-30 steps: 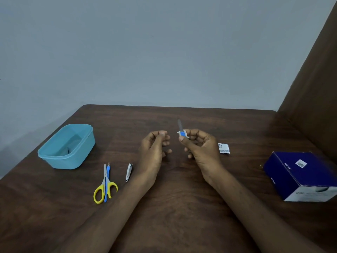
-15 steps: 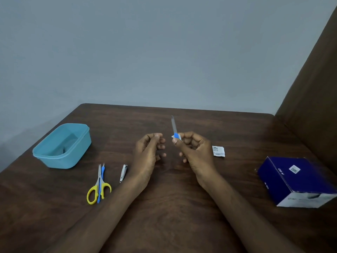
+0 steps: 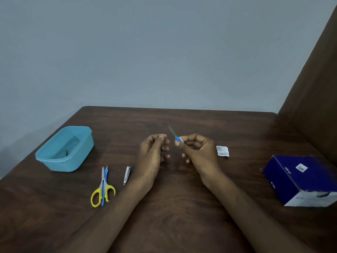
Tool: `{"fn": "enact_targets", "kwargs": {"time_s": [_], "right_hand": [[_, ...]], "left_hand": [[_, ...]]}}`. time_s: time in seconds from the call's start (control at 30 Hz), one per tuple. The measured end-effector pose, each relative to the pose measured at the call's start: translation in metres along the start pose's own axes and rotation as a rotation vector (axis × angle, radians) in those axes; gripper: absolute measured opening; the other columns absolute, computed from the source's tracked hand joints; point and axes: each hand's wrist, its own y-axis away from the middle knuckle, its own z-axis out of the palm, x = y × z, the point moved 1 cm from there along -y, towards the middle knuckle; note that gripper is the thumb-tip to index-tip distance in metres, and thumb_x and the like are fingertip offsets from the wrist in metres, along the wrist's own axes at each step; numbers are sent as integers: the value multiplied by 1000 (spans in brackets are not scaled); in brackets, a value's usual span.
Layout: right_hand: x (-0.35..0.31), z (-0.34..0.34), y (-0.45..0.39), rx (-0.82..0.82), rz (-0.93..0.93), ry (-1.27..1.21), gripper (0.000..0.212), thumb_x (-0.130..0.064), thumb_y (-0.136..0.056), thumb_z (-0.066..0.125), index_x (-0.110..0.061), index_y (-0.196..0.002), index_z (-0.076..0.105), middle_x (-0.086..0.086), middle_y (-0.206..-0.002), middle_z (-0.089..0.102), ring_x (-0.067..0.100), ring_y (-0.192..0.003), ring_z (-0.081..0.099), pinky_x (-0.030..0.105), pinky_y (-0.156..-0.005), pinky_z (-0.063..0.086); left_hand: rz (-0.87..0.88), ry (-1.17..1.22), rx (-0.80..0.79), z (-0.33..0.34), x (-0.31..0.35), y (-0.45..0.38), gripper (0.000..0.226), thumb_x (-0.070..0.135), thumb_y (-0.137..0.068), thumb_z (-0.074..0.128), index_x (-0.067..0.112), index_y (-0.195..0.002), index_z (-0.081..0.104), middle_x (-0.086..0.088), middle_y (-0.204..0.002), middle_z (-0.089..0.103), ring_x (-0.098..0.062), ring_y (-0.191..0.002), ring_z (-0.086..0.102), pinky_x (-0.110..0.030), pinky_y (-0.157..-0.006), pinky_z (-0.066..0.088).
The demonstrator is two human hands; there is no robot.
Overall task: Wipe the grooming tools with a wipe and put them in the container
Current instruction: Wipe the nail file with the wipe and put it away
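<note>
Fingers [image 3: 179, 143] of our right hand [image 3: 197, 154] pinched the blue-handled nail file [image 3: 173, 133] with a bit of white wipe, blade tilted up-left above the worktop [image 3: 182, 207]. Our left hand [image 3: 152, 154] was curled, holding nothing we could see. Scissors [image 3: 103, 189] and clipper [image 3: 127, 175] lay near the teal container [image 3: 76, 161].

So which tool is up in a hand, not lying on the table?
The blue-handled nail file, pinched by the right hand. The yellow scissors, thin blue tool and nail clipper lie flat.
</note>
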Motion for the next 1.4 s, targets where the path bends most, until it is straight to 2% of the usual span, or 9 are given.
{"fn": "enact_targets", "kwargs": {"time_s": [0.27,0.43,0.57,0.67,0.77,0.87,1.07,1.2,1.4], "right_hand": [[-1,-1,-1,9,32,-108,15,-9,-91,82,-15,-105,82,-2,-89,81,6,-54,58,19,-48,45],[-2,1,0,53,26,-62,16,-18,-84,90,-10,-92,79,4,-77,75,7,-52,55,21,-46,44],[-3,1,1,17,7,-18,23,-27,-85,89,-8,-89,76,14,-81,77,11,-53,55,24,-46,45],[-1,1,1,-15,-20,30,20,-24,-86,88,-7,-86,77,17,-77,75,11,-51,54,25,-46,44],[2,1,0,-48,-33,70,16,-19,-86,88,-8,-85,77,13,-74,74,10,-52,54,25,-47,43],[3,1,1,-99,-37,99,15,-19,-85,89,-9,-92,80,12,-82,77,8,-54,57,22,-49,45],[1,-1,-2,-14,-53,0,7,-15,-95,79,-10,-98,82,8,-86,78,11,-56,60,23,-51,50],[-4,-6,-3,27,-109,-21,4,-17,-94,80,-14,-97,83,-1,-82,77,10,-55,59,23,-49,49],[-7,-6,-1,23,-138,7,15,-20,-87,88,-11,-92,76,9,-84,79,12,-52,58,26,-46,46]], "left_hand": [[-7,-19,-20,-2,-1,0,16,21,-109,58,15,-106,73,0,-92,72,-9,-78,64,-22,-60,55],[6,-44,-31,-2,0,2,16,23,-107,61,13,-109,73,0,-96,72,-7,-77,63,-25,-62,55],[78,-149,-63,-3,2,5,15,25,-104,68,18,-111,79,-3,-105,77,-5,-86,64,-30,-65,56],[145,-204,-112,-2,3,6,14,21,-103,69,15,-110,80,3,-102,80,3,-82,66,-27,-62,56],[185,-223,-104,-2,1,5,12,18,-102,71,10,-104,80,-3,-94,81,-3,-79,68,-27,-59,53],[157,-183,-68,-3,-1,2,15,17,-102,71,4,-103,77,-16,-94,79,-10,-77,68,-27,-62,55],[91,-8,14,-6,-6,-4,19,16,-108,61,0,-111,70,-11,-102,82,-12,-84,76,-22,-70,61],[129,-151,-48,-6,-8,-3,14,6,-101,70,4,-114,72,-11,-97,80,-13,-85,75,-23,-75,62],[191,-404,-121,-5,-6,2,8,20,-97,78,21,-103,82,2,-91,82,-16,-82,79,-35,-79,66]]}}
